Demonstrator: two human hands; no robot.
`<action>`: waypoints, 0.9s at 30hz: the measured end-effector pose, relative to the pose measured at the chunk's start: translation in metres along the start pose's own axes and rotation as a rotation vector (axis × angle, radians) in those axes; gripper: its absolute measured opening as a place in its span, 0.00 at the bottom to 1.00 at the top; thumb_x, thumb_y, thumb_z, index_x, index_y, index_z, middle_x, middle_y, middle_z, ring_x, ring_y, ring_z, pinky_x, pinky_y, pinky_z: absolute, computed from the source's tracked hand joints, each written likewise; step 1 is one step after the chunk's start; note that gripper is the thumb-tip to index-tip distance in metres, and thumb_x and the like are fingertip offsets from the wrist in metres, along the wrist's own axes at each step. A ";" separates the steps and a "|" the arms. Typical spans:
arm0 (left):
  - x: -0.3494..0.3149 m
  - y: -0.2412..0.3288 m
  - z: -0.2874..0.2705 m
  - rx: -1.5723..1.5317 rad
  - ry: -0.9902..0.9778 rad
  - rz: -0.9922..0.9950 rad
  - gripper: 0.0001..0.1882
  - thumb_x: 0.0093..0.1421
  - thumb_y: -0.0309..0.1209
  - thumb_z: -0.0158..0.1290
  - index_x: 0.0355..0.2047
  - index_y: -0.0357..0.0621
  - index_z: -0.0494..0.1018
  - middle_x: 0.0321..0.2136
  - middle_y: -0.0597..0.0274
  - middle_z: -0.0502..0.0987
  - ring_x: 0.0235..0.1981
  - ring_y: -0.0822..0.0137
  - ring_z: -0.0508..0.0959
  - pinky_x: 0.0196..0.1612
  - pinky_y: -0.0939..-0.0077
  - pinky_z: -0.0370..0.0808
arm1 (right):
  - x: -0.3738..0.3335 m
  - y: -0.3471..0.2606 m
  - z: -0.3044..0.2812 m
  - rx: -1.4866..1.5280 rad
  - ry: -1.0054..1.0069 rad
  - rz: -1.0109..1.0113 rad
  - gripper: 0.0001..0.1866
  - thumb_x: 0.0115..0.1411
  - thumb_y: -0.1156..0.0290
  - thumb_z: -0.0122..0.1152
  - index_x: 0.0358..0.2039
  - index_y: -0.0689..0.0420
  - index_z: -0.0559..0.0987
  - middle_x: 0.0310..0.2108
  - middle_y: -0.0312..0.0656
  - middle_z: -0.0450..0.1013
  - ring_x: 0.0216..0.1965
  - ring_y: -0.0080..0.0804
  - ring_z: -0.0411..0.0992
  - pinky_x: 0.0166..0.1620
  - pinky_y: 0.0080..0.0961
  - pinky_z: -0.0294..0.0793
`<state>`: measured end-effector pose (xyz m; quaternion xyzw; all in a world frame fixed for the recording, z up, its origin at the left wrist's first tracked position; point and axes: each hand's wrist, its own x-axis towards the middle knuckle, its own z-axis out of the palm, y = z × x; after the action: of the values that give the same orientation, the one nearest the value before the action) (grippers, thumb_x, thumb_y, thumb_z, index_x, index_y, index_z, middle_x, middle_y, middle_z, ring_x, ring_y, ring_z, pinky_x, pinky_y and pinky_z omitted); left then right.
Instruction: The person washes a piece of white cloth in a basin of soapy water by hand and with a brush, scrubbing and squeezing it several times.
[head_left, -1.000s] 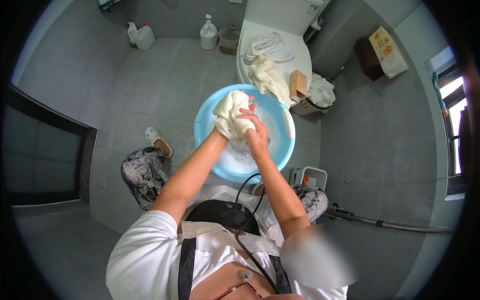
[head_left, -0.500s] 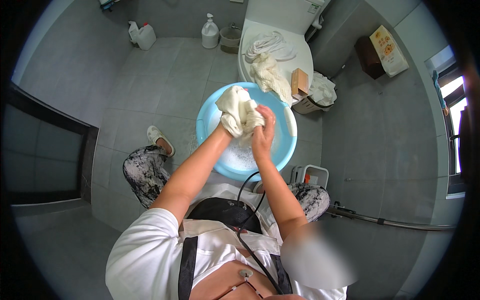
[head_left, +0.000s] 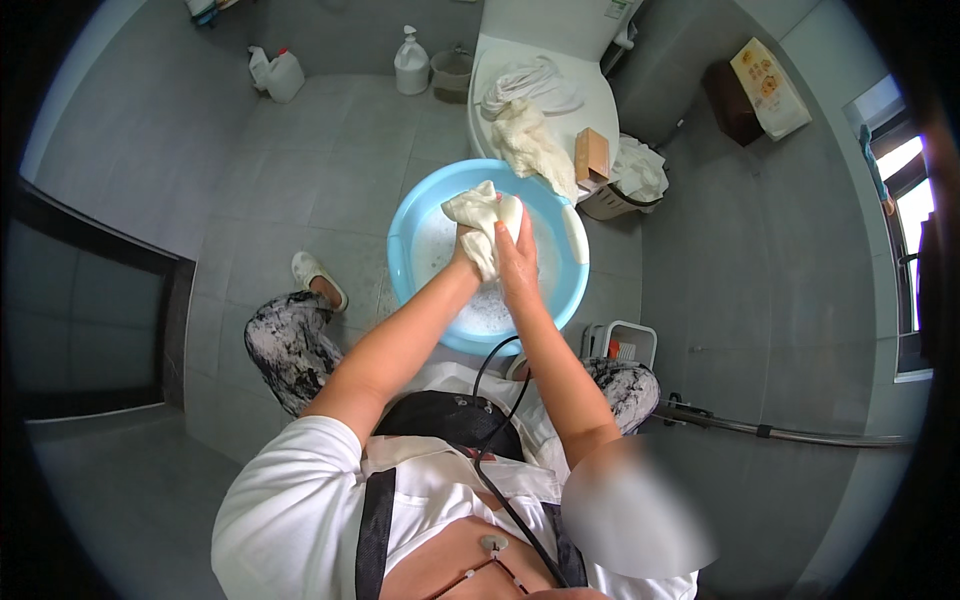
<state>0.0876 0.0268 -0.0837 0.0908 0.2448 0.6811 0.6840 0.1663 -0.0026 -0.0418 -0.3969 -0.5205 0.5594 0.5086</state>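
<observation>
A cream-white wet cloth (head_left: 475, 212) is bunched between my two hands, above soapy water in a round light-blue basin (head_left: 400, 255). My left hand (head_left: 466, 242) grips it from the left, its fingers mostly hidden under the folds. On the right, my right hand (head_left: 519, 250) is closed round a smooth, rounded white part of the bundle, thumb toward me. Whether that part is only stretched cloth, I cannot tell. Foam floats on the water below. A cream knitted garment (head_left: 530, 145) hangs from the toilet lid down to the basin's far rim.
On the toilet lid (head_left: 590, 95) lie a white cloth (head_left: 535, 85) and a small cardboard box (head_left: 592, 157). Right of it stands a basket with white laundry (head_left: 638, 172). A white pump bottle (head_left: 411, 65) and jugs (head_left: 283, 76) stand by the far wall. A black cable (head_left: 480, 375) hangs before me.
The cloth has been turned and squeezed into a smaller bundle. My left hand has moved right and a little lower, and my right hand now wraps the bundle's right side.
</observation>
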 end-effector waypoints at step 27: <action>-0.018 0.041 0.024 0.012 0.339 -0.133 0.11 0.58 0.42 0.42 0.29 0.49 0.64 0.21 0.70 0.65 0.21 0.74 0.66 0.25 0.79 0.68 | 0.126 -0.007 -0.176 0.298 0.227 0.609 0.17 0.59 0.65 0.42 0.43 0.66 0.65 0.31 0.46 0.70 0.27 0.29 0.71 0.24 0.16 0.74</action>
<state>0.0632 0.0161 -0.0399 -0.0377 0.3662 0.6383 0.6760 0.3175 0.1521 -0.0494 -0.5150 -0.2312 0.7075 0.4252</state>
